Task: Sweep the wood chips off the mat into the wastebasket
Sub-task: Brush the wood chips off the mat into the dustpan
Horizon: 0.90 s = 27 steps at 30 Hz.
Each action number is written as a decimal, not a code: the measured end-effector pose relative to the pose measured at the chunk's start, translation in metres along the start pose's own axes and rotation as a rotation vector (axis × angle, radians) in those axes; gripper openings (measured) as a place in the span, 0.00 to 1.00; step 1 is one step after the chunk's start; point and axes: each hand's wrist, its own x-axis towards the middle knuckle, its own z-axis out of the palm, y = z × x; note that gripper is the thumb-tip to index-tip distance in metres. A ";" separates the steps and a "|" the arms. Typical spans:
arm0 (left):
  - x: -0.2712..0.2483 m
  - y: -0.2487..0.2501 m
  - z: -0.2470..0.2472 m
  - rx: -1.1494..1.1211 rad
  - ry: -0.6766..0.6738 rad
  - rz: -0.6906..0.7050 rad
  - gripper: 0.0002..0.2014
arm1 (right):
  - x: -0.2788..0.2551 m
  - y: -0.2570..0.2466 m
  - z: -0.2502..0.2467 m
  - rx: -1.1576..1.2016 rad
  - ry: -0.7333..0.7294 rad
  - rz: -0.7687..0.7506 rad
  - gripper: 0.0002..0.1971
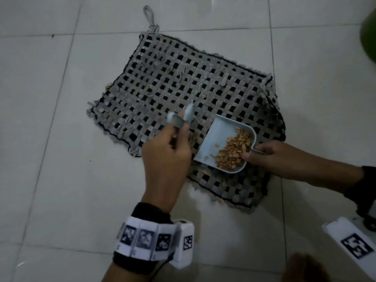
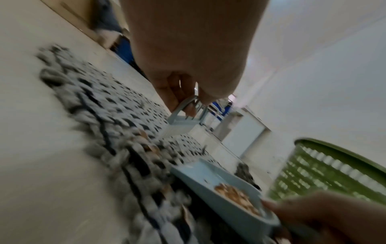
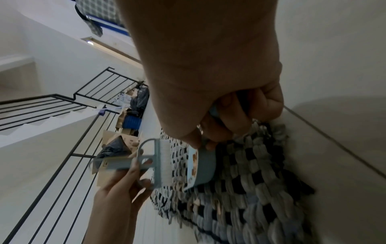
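Now wood chips [image 1: 234,149] fill the dustpan [image 1: 221,137] pinched by right grip [image 1: 264,155]; left grip [image 1: 166,157] clasps brush [image 1: 183,117]

Head view: dim, flat indoor light, grey cast. Pale glare patch on the floor tiles [image 1: 50,180] just beyond the far edge of the mat [image 1: 162,78], a fainter one off its near edge. Soft shadows under both forearms. Green wastebasket [image 1: 369,31] smeared at the frame edge. Left wrist view: mat [image 2: 100,105] streaked with motion blur, worst in its nearest part; left hand [image 2: 188,49] too close, soft. Right wrist view: lines bend toward the borders; right hand [image 3: 208,66] unfocused; mat [image 3: 261,181] blurs toward the bottom.
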 end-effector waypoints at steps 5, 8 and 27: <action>0.007 -0.025 -0.041 0.185 0.228 -0.046 0.10 | -0.001 -0.005 -0.005 -0.093 -0.128 -0.019 0.21; -0.001 -0.035 -0.041 0.320 0.162 -0.070 0.13 | 0.004 -0.004 -0.001 -0.139 -0.141 -0.031 0.25; -0.026 -0.016 -0.015 0.063 0.222 -0.147 0.11 | 0.005 0.001 0.008 -0.124 -0.143 0.024 0.20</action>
